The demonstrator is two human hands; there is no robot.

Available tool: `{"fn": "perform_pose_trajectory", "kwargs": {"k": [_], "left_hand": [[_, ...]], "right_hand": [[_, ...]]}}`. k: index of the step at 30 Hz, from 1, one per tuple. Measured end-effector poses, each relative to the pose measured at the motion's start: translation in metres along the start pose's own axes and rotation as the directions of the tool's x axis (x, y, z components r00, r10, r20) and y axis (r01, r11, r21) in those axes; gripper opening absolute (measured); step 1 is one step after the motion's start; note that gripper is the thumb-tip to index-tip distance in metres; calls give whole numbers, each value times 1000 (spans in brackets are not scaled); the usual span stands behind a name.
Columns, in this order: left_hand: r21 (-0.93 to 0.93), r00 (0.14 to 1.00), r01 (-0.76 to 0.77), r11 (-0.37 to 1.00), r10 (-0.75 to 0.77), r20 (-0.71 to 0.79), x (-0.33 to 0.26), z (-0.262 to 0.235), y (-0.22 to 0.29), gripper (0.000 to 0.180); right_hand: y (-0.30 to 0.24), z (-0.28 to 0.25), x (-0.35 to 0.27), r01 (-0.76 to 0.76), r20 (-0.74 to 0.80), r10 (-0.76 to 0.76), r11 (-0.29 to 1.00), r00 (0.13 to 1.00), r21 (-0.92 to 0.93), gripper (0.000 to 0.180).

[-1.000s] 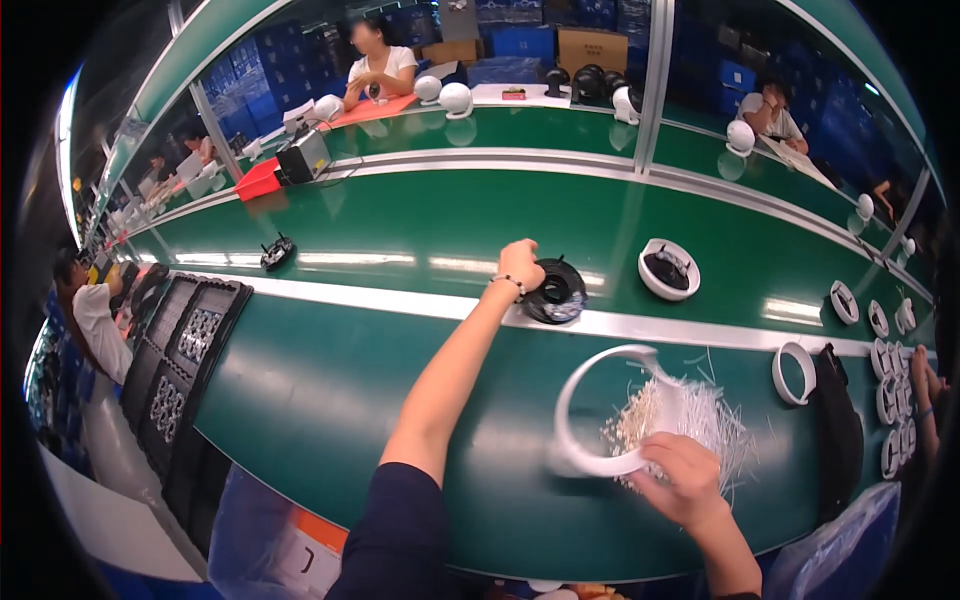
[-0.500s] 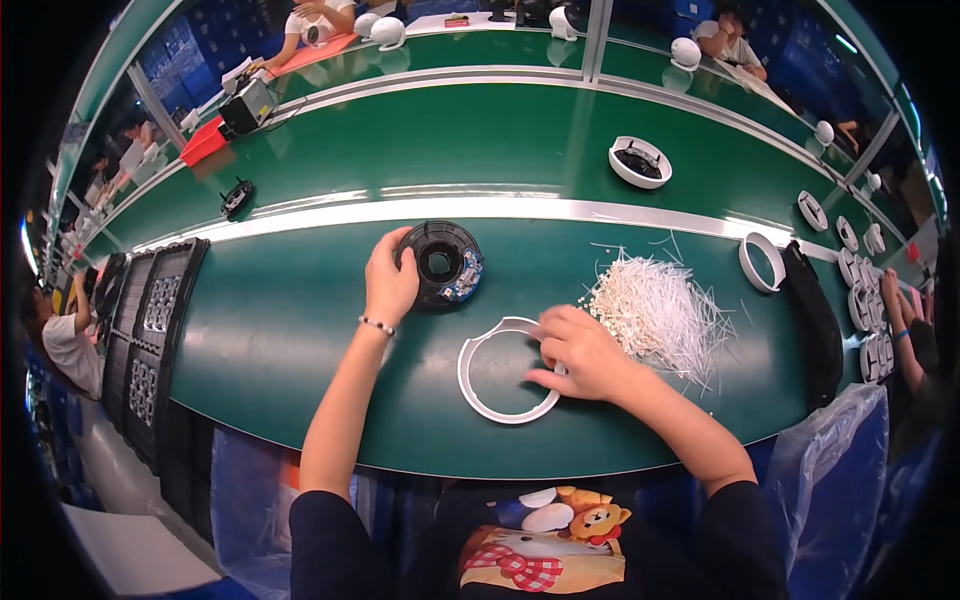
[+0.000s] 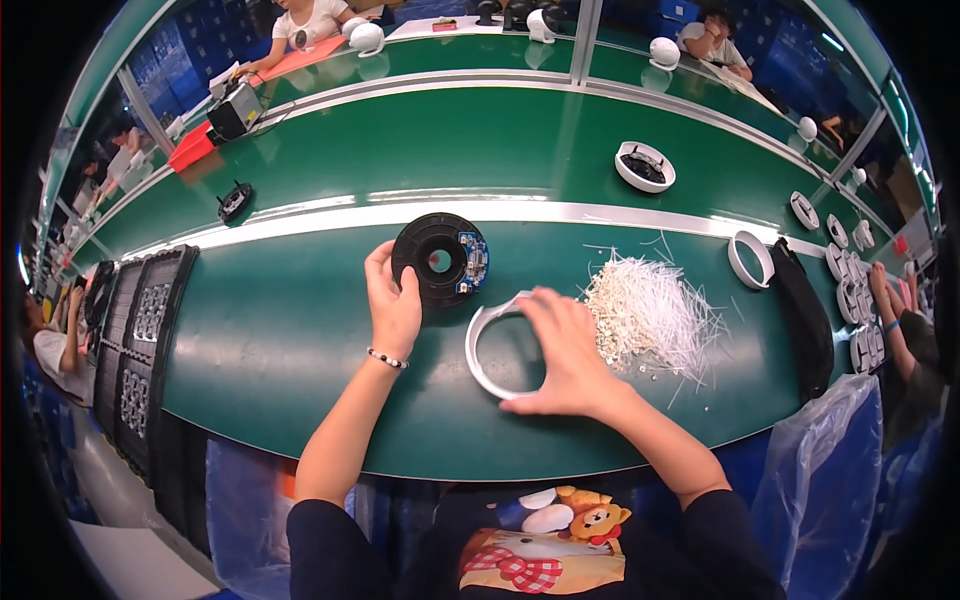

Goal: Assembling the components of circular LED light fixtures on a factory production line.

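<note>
I'm seeing my left hand [image 3: 395,305] gripping one black disc [image 3: 438,260], my right hand [image 3: 562,352] lying spread open over one white ring [image 3: 480,345] beside one heap of white strips [image 3: 650,312].

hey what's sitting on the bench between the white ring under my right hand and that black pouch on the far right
In the head view, a loose heap of thin white strips lies between the white ring and the black pouch.

A green desk [image 3: 280,330] carries a black disc [image 3: 438,260] just beyond the left hand [image 3: 395,305] and a white ring [image 3: 487,345] under the right hand [image 3: 562,350]. Right of that hand lies a heap of white strips [image 3: 650,315], then another white ring [image 3: 748,258] and a black bag [image 3: 805,315]. Black trays [image 3: 145,320] sit far left.
</note>
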State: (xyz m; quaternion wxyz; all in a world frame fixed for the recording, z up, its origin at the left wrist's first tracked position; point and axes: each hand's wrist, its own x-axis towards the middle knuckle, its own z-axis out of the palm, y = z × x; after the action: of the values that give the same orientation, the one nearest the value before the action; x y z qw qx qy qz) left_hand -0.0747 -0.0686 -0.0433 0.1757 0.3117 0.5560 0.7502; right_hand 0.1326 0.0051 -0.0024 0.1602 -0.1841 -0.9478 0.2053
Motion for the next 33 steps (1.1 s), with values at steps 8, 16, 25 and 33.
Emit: {"fn": "perform_pose_trajectory", "kwargs": {"k": [8,16,25,33], "left_hand": [[-95,995,38,995,-30,90,-33,29,-8,41],[-559,678,701,443,-170,715,-27,17,30,74],[-527,571,819,226,-396,719,-26,9,18,52],[-599,705,708,374,-334,626,-29,18,29,50]], "right_hand": [[3,15,24,-94,-380,289,886,879,455,112],[5,7,29,49,-411,86,951,907,306,112],[0,13,28,107,-244,32,837,969,536,117],[-10,14,33,243,-397,-128,936,909,255,107]]}}
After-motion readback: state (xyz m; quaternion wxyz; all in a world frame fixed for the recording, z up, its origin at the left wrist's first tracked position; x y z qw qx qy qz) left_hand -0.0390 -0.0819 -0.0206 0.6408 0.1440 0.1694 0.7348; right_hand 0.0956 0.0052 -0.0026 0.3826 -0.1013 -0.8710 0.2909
